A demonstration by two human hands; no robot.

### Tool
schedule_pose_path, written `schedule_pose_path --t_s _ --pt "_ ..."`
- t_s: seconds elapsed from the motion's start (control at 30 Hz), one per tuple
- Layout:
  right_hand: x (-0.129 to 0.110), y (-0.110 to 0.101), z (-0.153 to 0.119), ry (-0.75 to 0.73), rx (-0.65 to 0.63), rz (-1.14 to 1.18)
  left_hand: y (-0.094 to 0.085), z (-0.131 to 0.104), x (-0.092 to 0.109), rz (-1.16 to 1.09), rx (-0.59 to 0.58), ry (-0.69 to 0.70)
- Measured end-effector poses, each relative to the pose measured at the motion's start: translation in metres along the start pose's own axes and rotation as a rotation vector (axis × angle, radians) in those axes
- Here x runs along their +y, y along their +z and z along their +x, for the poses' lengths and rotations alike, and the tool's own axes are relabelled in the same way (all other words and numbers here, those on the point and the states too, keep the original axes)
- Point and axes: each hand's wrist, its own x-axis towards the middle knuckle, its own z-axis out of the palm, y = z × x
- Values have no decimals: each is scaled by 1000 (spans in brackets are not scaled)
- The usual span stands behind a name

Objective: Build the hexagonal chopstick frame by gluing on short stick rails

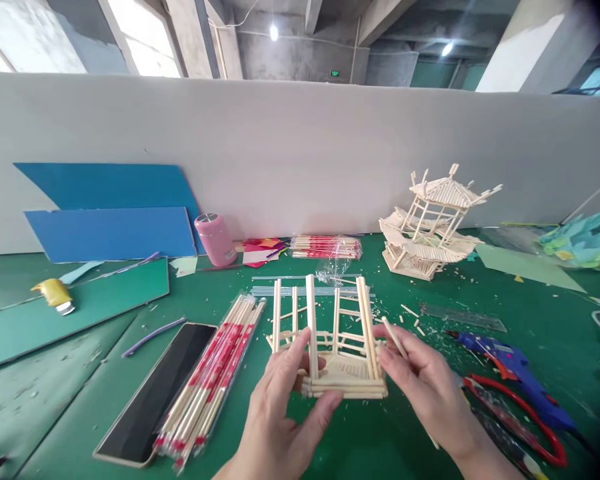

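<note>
Green table (pixel 365 440): extends across the whole width of the view.
Pavilion model (pixel 433 248): stands at the back right, built from similar pale sticks.
Stick frame (pixel 345 367): located at the front middle, upright; cannot tell if resting fully or a little lifted. Probably very light, stiff along the wood, but fragile at the joints; by appearance dry, not much slippery.
Left hand (pixel 285 400): grasping the frame at its left front corner, with thumb low in front and index finger along a post.
Right hand (pixel 425 380): pinching a stick, just beside the frame; cannot tell if touching it.
Base beam (pixel 350 385): seems the best place to take hold, with gentle pressure.
Tall posts (pixel 311 333): better only to steady softly, likely easy to loosen by bending.
Loose stick (pixel 395 339): tilted between thumb and fingers, likely rigid and nearly weightless.
</note>
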Motion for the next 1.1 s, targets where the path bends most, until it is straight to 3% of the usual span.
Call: schedule_pose_path --t_s 0.13,0.47,1.1 --pt "-6 -13 11 -73 103 -58 0 -1 -1 8 -7 -2" --pt "-15 -1 37 -183 -128 -12 -4 -10 -9 72 -105 -79" --pt "-10 7 34 -169 -125 125 -4 -6 -3 30 -105 -97"
